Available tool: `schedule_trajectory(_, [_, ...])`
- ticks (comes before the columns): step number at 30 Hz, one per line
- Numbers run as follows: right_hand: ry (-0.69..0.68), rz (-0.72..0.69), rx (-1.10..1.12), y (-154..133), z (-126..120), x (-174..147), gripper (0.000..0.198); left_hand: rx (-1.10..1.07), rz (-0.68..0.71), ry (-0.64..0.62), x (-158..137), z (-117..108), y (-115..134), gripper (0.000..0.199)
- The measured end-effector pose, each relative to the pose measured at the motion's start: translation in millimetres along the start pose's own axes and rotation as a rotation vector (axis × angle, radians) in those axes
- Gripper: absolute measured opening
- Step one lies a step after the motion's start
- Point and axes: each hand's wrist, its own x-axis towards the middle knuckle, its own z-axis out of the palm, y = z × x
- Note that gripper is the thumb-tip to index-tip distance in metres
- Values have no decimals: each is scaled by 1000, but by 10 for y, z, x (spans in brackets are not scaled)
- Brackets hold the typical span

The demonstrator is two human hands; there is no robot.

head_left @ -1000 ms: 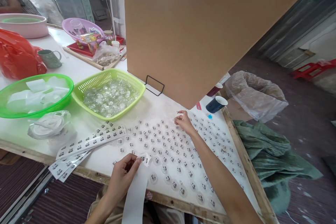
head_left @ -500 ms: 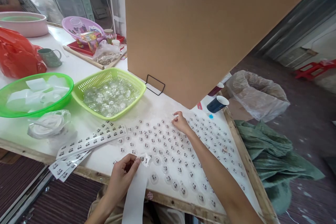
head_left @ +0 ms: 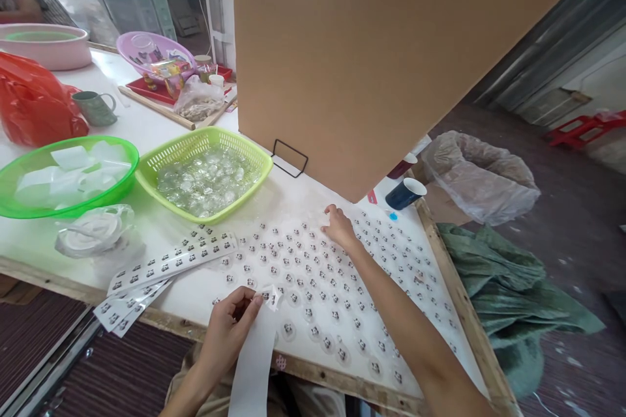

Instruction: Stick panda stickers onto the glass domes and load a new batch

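My left hand (head_left: 237, 316) pinches the upper end of a white sticker strip (head_left: 254, 365) between thumb and fingers. A torn corner with small panda prints shows at its top, and the strip hangs over the table's front edge. My right hand (head_left: 338, 227) is stretched out over the far part of the rows, low over the table. Its thumb and forefinger stand apart, and no thing shows between them. Around both hands lie many clear round discs (head_left: 287, 329) with a black-and-white panda print on each. More panda sticker sheets (head_left: 171, 266) lie overlapped left of my left hand.
A yellow-green basket (head_left: 205, 212) of clear discs stands beside a green bowl (head_left: 68, 208) of white paper pieces. A large brown board (head_left: 366, 65) rises at the back. A dark blue mug (head_left: 405, 194) lies near the right edge. Green cloth (head_left: 503, 287) hangs beyond it.
The thumb and forefinger of my right hand have spread apart; a small dark piece at the fingertips no longer shows there. My left hand keeps its pinch on the strip, almost unmoved.
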Motion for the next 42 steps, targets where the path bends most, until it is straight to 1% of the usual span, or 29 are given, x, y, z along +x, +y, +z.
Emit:
schedule_trajectory(2, [12, 3, 28, 3, -18, 19, 38, 0, -2, 2, -15, -13, -2, 35])
schedule_trajectory(6, [45, -12, 130, -28, 2, 43, 14, 5, 0, -5, -39, -24, 13, 35])
schedule_trajectory(7, [34, -12, 161, -39, 18, 48, 12, 8, 1, -5, -41, -23, 19, 35])
schedule_trajectory(11, [-57, 30, 255, -67, 82, 76, 12, 17, 3, 6, -33, -15, 42, 35])
schedule_trajectory(13, [-77, 57, 270, -69, 103, 92, 10, 17, 7, 13, -26, -17, 50, 35])
schedule_trajectory(19, [-86, 96, 236, -110, 159, 136, 6, 23, 2, 21, -24, -21, 51, 35])
schedule_trajectory(25, [-74, 103, 163, -176, 223, 170, 12, 17, -3, 4, -25, -6, 34, 35])
schedule_trajectory(30, [-78, 123, 175, -167, 178, 127, 25, 17, -7, -2, -33, -28, 28, 36])
schedule_trajectory(37, [-93, 124, 275, -190, 115, 19, 15, -2, -7, -14, -75, -45, 27, 36])
schedule_trajectory(40, [-86, 119, 354, -217, 15, -37, 12, -16, 1, -8, -74, -54, 35, 35])
schedule_trajectory(42, [-64, 109, 409, -278, -84, -151, 12, -37, 10, 3, -73, -62, 46, 34])
